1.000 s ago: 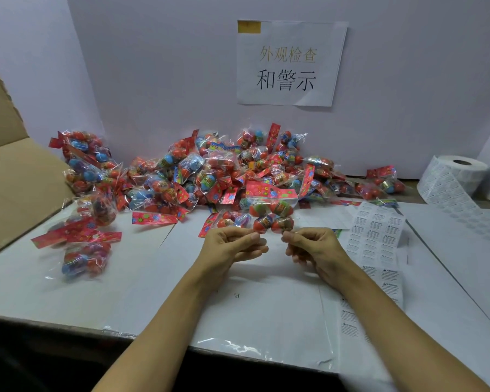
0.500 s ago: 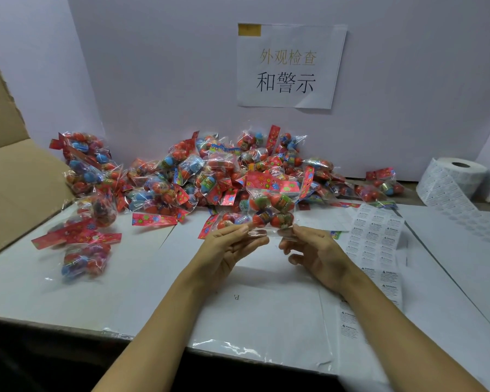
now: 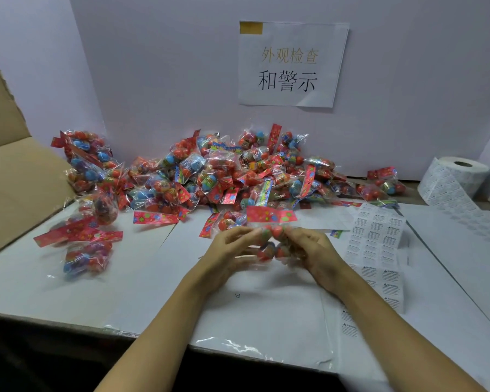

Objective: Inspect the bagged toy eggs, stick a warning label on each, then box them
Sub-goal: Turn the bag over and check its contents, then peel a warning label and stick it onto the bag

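Both hands, the left hand (image 3: 227,250) and right hand (image 3: 314,250), hold one bag of toy eggs (image 3: 270,239) in a curled grip just above the surface (image 3: 153,278), apparently inspecting it; next likely comes peeling a warning from the label sheet (image 3: 378,239).

left hand (image 3: 224,250) and right hand (image 3: 313,250) hold one bag of toy eggs (image 3: 270,239) between them above the table (image 3: 26,284), pile of bags (image 3: 224,174) behind, label sheet (image 3: 378,236) just right

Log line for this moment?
phase: inspect | both hands hold one egg bag above table | label sheet right, untouched | carton left
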A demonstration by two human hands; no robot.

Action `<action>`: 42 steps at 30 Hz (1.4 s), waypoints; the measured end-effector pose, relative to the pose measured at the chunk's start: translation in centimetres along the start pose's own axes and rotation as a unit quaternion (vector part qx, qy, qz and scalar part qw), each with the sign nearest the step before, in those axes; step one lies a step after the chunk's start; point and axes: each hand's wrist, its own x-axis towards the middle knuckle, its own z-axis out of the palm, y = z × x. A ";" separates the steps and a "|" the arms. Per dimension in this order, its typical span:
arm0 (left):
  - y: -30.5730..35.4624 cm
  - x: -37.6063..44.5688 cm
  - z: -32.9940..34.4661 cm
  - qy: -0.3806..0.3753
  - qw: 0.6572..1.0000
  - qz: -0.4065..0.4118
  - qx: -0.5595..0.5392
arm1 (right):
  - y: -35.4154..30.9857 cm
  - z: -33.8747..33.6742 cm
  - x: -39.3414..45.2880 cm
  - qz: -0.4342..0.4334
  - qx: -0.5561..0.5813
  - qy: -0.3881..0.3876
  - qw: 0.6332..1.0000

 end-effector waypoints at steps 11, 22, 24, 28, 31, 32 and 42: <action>-0.2 -0.2 0.5 0.039 0.996 0.040 0.072 | 0.2 0.3 0.0 -0.033 -0.064 -0.015 0.997; -1.4 0.8 0.4 0.074 0.990 0.057 0.103 | 1.3 0.1 0.5 -0.041 -0.099 0.045 0.993; -1.6 0.9 0.5 0.093 0.988 0.068 0.103 | 1.5 0.1 0.5 -0.046 -0.124 0.059 0.989; -1.5 0.9 1.1 0.238 0.915 0.178 0.272 | 1.3 0.5 0.8 -0.059 -0.140 0.128 0.980; -1.3 0.2 1.8 0.267 0.782 0.392 0.405 | 1.1 0.3 1.2 -0.084 -0.170 0.203 0.961; -1.3 -0.1 2.2 0.223 0.761 0.441 0.420 | 0.9 0.2 1.3 -0.100 -0.160 0.223 0.956; -1.5 -2.5 7.5 -0.278 0.647 0.366 0.608 | -2.0 -1.0 1.2 -0.149 0.010 0.275 0.950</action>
